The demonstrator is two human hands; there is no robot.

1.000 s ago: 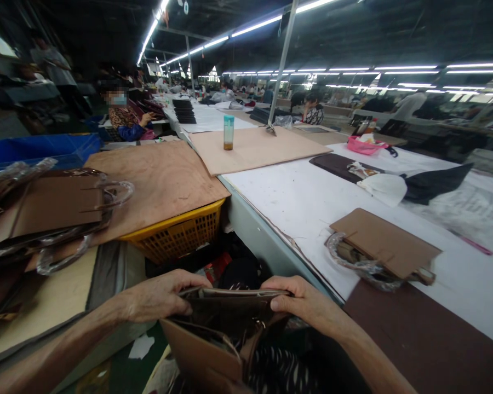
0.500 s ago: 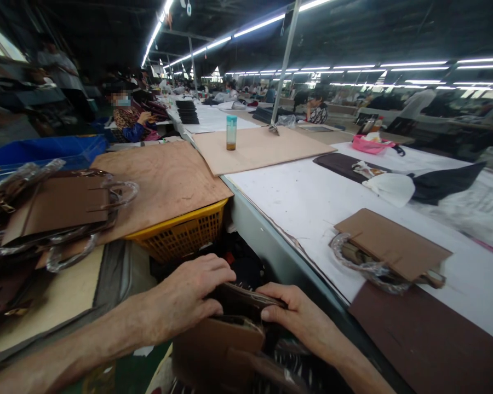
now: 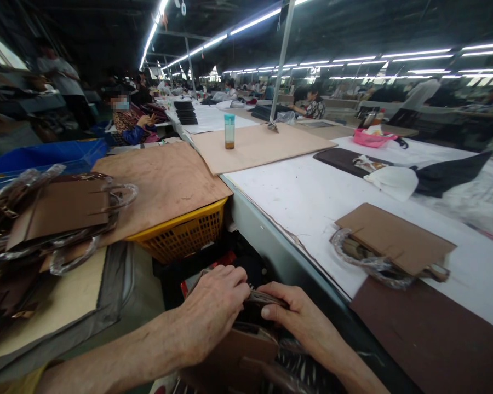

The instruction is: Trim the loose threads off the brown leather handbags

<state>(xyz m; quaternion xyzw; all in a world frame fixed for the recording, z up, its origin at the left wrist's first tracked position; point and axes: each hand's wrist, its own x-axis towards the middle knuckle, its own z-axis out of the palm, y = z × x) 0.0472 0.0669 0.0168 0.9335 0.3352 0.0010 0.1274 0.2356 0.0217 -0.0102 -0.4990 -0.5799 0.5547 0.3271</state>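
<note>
A brown bag (image 3: 246, 350) is low in the middle of the head view, near my lap, its opening facing up and a handle across its front. My left hand (image 3: 217, 306) is closed over the far left part of the bag's rim, its fingertips partly hidden. With thumb and fingers, my right hand (image 3: 285, 306) pinches the rim on the right side. The inside of the bag is dark. On the white table at the right lies another brown bag (image 3: 398, 238) with plastic-wrapped handles.
Brown bags (image 3: 61, 208) are piled at the left beside a blue bin (image 3: 45, 156). A yellow basket (image 3: 181, 235) is under a wooden board (image 3: 160, 186). The table edge (image 3: 287, 246) runs close by my right hand. A bottle (image 3: 229, 131) stands farther back. People sit beyond.
My left hand has moved right along the rim, closer to my right hand, and its fingers have closed. The bag has shifted slightly right. A red object shows behind my left hand.
</note>
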